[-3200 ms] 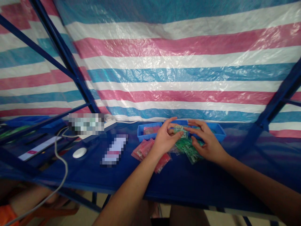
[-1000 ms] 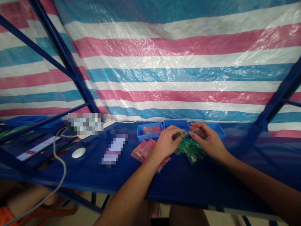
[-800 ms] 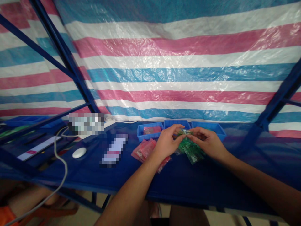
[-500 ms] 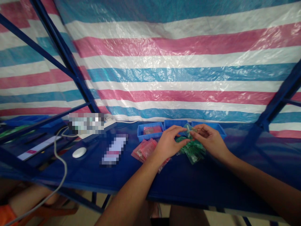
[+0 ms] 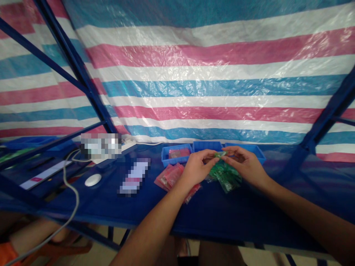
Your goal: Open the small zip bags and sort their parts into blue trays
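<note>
Behind both hands (image 5: pixel 198 168) (image 5: pixel 245 166), three blue trays (image 5: pixel 177 157); perhaps more.

No legible text, label, brand, number or sign anywhere.

Packets: green packets (image 5: pixel 226 176) under the hands and red packets (image 5: pixel 172 176) just left of the left hand (image 5: pixel 197 168) carry no print that can be made out; too small and glossy.

Two items well left of the hands, a box (image 5: pixel 101 145) and a flat pack (image 5: pixel 134 176), are pixelated, nothing to read.

Strip (image 5: pixel 44 174) far left shows a small red mark; its wording can't be told.
</note>
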The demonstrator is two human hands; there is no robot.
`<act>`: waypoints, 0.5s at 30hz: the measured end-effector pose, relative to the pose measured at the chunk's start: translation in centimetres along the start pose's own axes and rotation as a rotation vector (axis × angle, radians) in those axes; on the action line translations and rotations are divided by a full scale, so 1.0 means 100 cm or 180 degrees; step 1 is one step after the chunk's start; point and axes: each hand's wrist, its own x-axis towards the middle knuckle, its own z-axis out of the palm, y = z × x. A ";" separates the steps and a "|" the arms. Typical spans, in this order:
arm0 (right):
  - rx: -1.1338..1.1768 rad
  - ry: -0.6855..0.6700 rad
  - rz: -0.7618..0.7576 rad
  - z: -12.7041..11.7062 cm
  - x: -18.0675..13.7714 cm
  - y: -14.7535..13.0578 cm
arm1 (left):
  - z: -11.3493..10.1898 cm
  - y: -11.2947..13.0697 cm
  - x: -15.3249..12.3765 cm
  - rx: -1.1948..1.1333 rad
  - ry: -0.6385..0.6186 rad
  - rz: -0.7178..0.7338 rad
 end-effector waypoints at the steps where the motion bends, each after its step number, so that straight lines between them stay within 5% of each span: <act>1: -0.0127 0.0030 -0.0036 -0.004 0.002 0.000 | 0.000 -0.001 0.000 0.0047 0.0017 0.0007; 7: -0.2461 0.0838 -0.1043 -0.051 0.020 0.003 | -0.006 -0.001 -0.005 0.1691 -0.0107 0.0494; 9: -0.3096 0.0757 -0.1208 -0.062 0.024 0.010 | -0.006 -0.002 -0.008 0.2016 -0.0345 0.0554; 15: -0.3139 0.0265 -0.1303 -0.044 0.021 0.022 | -0.007 -0.011 -0.010 0.2265 -0.0793 0.0388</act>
